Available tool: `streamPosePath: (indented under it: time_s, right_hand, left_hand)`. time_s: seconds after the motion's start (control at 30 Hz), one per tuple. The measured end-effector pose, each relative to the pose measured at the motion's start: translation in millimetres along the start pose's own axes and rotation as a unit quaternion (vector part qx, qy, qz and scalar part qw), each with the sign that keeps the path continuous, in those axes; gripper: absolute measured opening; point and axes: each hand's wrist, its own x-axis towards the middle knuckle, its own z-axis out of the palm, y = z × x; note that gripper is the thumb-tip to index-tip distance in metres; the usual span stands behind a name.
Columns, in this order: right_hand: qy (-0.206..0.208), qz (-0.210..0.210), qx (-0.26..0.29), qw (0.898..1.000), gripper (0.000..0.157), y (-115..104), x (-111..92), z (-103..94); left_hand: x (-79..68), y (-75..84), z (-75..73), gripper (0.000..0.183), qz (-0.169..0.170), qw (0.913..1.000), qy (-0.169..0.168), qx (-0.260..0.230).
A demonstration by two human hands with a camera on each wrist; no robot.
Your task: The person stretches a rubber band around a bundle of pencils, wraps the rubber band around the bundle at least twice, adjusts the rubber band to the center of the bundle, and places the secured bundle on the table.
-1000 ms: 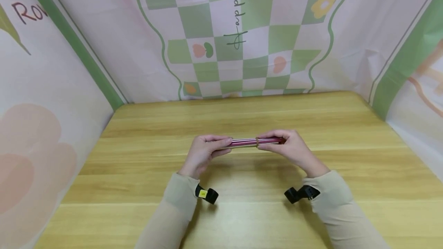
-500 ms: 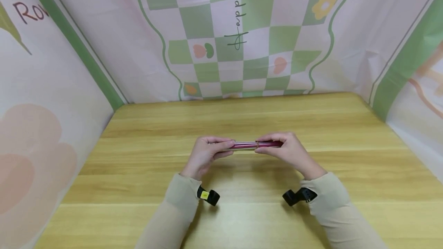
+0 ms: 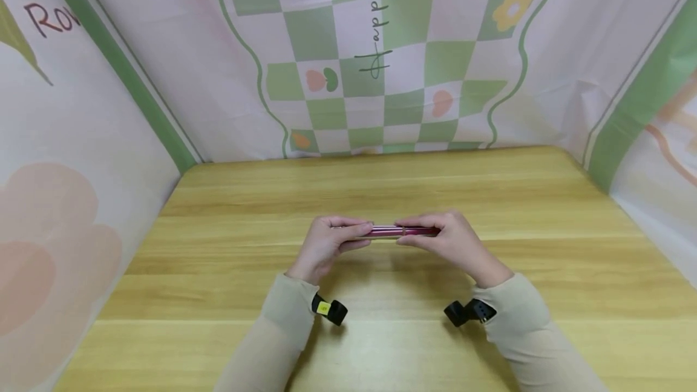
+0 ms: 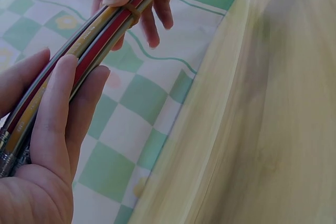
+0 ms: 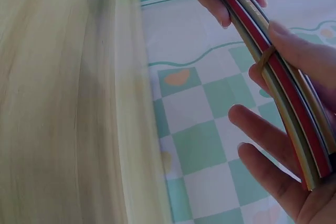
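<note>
A bundle of pencils [image 3: 385, 232], yellow, red and dark, is held level above the table by both hands. A tan rubber band [image 5: 266, 61] wraps it toward the right-hand end. My left hand [image 3: 325, 245] grips the left part with thumb and fingers; metal-like pencil ends [image 4: 6, 148] show beside its palm in the left wrist view. My right hand [image 3: 460, 245] pinches the right part between thumb and index finger, right at the rubber band. Two of its other fingers [image 5: 262, 129] spread away from the bundle, whose right end lies by the palm.
The wood-grain table [image 3: 381, 189] lies below both hands. A checkered cloth backdrop [image 3: 365, 117] hangs behind its far edge, with printed cloth walls [image 3: 136, 156] on both sides. A small black camera [image 3: 337, 312] sits at the left wrist, another camera [image 3: 457, 313] at the right.
Both hands and the bundle have come slightly nearer the body. The right fingertips have shifted left along the pencils, from the rubber band to just past it. The left hand keeps its grip.
</note>
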Motion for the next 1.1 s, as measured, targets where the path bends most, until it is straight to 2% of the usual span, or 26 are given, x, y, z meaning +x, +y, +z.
streamPosePath:
  time_s: [0.17,0.3,0.57,0.93,1.1]
  right_hand:
    - [-0.004,0.018,-0.031,0.999,0.038,-1,0,-2.3]
    - [0.006,0.020,-0.053,0.998,0.030,0,1,-2.8]
    - [0.029,-0.055,-0.086,0.994,0.025,-1,0,3.5]
    - [0.060,-0.125,-0.143,0.980,0.024,-5,0,7.6]
    - [0.066,-0.161,-0.169,0.970,0.026,-7,1,11.9]
  left_hand:
    - [2.1,0.2,-4.2,0.019,-0.003,1.0000,0.008,0.000]
    - [1.7,1.3,-6.1,0.020,0.000,0.9999,0.012,0.002]
    - [0.8,2.8,-1.8,0.021,-0.001,0.9999,0.001,0.011]
    - [-0.7,2.7,2.0,0.022,0.001,0.9999,0.005,0.009]
    - [-2.1,1.0,5.0,0.022,0.004,0.9997,-0.009,0.022]
